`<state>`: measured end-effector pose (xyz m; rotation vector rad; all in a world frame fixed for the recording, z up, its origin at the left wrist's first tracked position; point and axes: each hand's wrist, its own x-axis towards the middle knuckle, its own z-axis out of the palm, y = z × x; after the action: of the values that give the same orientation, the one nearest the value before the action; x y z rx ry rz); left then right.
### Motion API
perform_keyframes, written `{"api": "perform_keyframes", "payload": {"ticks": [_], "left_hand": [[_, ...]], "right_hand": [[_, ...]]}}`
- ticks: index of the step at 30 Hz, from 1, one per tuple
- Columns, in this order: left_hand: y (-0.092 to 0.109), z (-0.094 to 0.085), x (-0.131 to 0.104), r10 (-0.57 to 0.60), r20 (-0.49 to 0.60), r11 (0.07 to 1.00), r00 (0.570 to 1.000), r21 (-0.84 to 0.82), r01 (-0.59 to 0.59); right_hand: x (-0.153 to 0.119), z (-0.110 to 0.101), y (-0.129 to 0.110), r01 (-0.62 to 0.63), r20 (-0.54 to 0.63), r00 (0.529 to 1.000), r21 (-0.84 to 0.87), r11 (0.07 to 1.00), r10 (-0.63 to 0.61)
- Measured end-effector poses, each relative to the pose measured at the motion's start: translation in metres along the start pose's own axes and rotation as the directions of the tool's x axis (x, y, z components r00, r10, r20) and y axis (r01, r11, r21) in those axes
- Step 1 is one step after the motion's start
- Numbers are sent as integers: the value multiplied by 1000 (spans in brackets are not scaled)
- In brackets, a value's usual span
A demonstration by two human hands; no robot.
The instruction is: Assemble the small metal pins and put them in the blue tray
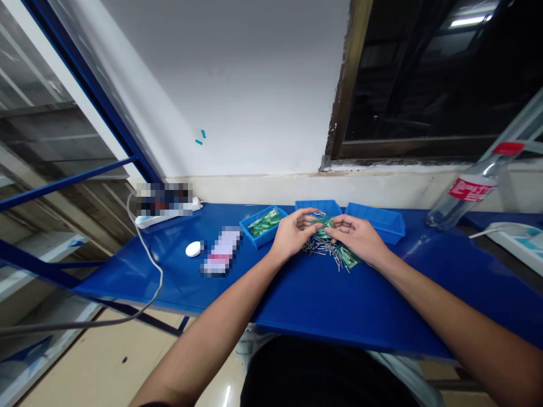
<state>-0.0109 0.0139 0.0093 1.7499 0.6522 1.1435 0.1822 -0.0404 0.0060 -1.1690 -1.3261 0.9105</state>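
Between both hands is a small green-printed plastic bag (326,221), pinched by the fingertips at its two sides. My left hand (294,230) grips its left side, thumb toward the bag, and my right hand (355,236) has its right side. Under the hands lies a loose pile of thin metal rivets (321,247) on the blue table. More green bags (349,259) lie beside the pile, partly covered by my right hand. Behind the hands, a blue bin (316,205) holds some of the same metal pieces; its front is hidden.
A blue bin (258,219) of green bags stands left, another blue bin (377,220) right. A phone (223,250) and a white round case (193,249) lie left. A plastic bottle (469,189) stands right, near a power strip (520,246). A grey cable (160,277) crosses the left edge.
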Motion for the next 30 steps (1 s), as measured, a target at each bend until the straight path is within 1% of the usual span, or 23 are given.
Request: {"api": "perform_keyframes", "payload": {"ticks": [3,5,7,8,10,12,14,15,16,18,21,23,24,25,27,30], "left_hand": [[1,0,1,27,-57,998,998,65,-23],[3,1,0,42,-92,990,995,138,-29],[5,2,-2,31,-79,987,996,161,-18],[5,2,-3,18,-49,989,999,148,-10],[5,4,-5,-4,25,995,1000,104,1],[2,4,-5,1,70,996,998,83,-7],[-2,3,-4,14,66,994,998,104,-21],[-4,2,-4,17,56,993,998,119,-23],[-6,1,-3,11,41,991,999,129,-17],[-9,-2,-1,-14,7,990,1000,142,13],[-9,-3,1,-44,-31,988,999,149,48],[-6,-2,0,-42,-7,992,999,116,43],[-4,-1,0,-35,19,996,999,81,34],[-3,0,-1,-27,47,999,999,40,25],[-1,2,-1,-14,80,999,997,-34,17],[-3,4,-2,-16,67,998,998,-67,20]], "right_hand": [[1,-1,3,32,-87,996,-34,999,-35],[1,-1,5,88,-171,980,-108,990,-105],[0,-1,8,149,-216,956,-231,961,-200],[-1,-1,9,177,-208,947,-293,940,-244],[-2,-1,8,243,-127,942,-382,892,-311],[-4,-1,7,331,8,932,-426,842,-362],[-4,-1,4,407,120,910,-439,801,-396],[-4,0,3,427,151,903,-433,794,-403],[-4,0,3,431,161,902,-417,800,-401],[-4,1,2,400,134,916,-364,841,-378],[-5,3,4,323,11,942,-303,897,-336],[-4,3,4,287,-76,943,-310,906,-325],[-4,3,5,277,-98,942,-320,906,-322],[-3,3,5,273,-98,942,-327,904,-320],[-2,2,7,274,-57,950,-315,909,-306],[-1,1,9,244,-14,968,-209,947,-252]]}}
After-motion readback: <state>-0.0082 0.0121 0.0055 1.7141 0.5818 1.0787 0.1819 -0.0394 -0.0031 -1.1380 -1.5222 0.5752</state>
